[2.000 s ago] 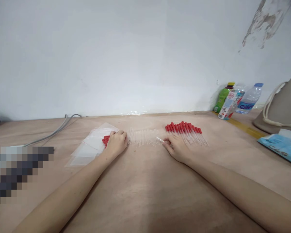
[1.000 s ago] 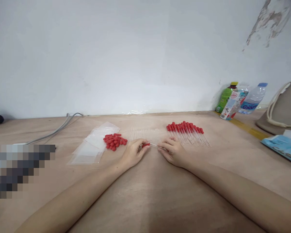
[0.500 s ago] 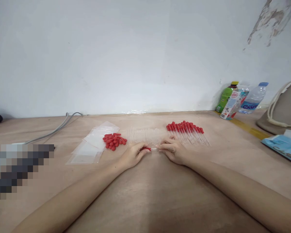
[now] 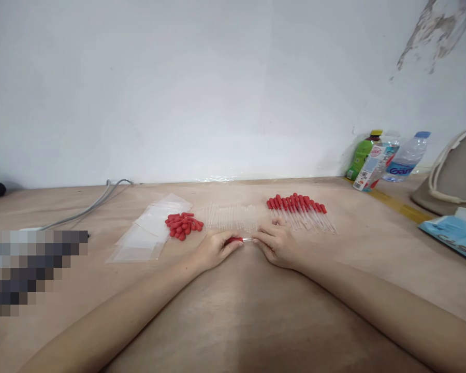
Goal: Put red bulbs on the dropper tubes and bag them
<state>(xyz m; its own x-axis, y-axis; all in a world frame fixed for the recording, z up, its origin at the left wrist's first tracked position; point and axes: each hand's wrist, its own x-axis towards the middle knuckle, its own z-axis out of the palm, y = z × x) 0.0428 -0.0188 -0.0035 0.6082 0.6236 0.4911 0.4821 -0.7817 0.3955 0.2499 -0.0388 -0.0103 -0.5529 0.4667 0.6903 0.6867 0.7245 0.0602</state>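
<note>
While the left hand (image 4: pixel 214 248) pinches a dropper (image 4: pixel 241 239), bags (image 4: pixel 140 239) lie flat.

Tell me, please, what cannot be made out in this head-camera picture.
Head view:
Small red rubber bulb, thin clear glass tube: their joint hidden by left hand and right hand fingertips.
Row of loose clear tubes: too faint to count.
Left-edge patch: pixelated.
Grey cloth bag: cut off by right edge.

Plain white wall (image 4: pixel 186 88) with peeling patch (image 4: pixel 427 31), brown tabletop (image 4: pixel 233 311), even light
</note>
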